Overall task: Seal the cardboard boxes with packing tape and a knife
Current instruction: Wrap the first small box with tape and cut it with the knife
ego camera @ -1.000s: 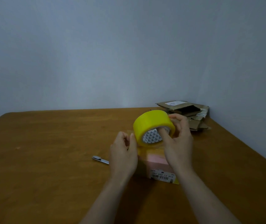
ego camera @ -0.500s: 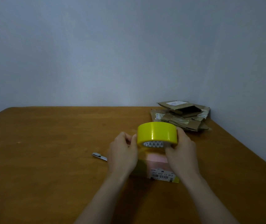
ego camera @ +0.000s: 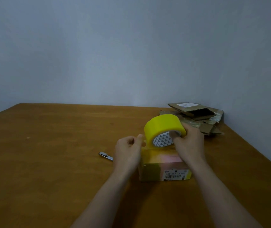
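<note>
Right fingers (ego camera: 188, 129): curled over the right rim of the yellow tape roll (ego camera: 161, 125), with the thumb at its patterned core; the right hand (ego camera: 189, 143) grasps the roll.
Left fingers (ego camera: 131, 140): curled inward on the left hand (ego camera: 128, 150), thumb tip raised beside the roll's left edge; I cannot tell whether they pinch the tape.
Tape roll: held on edge just above the far end of the box (ego camera: 161, 163), core facing near.
Tape strip (ego camera: 146, 143): a short yellow run from the roll's lower left down to the box top.
Box: on the tabletop (ego camera: 49, 162) between the forearms, with a barcode label (ego camera: 175, 175) on its near face.
Knife (ego camera: 106, 156): flat on the tabletop, just left of the left hand.
Flattened cardboard (ego camera: 195, 114): stacked in the far right corner.
</note>
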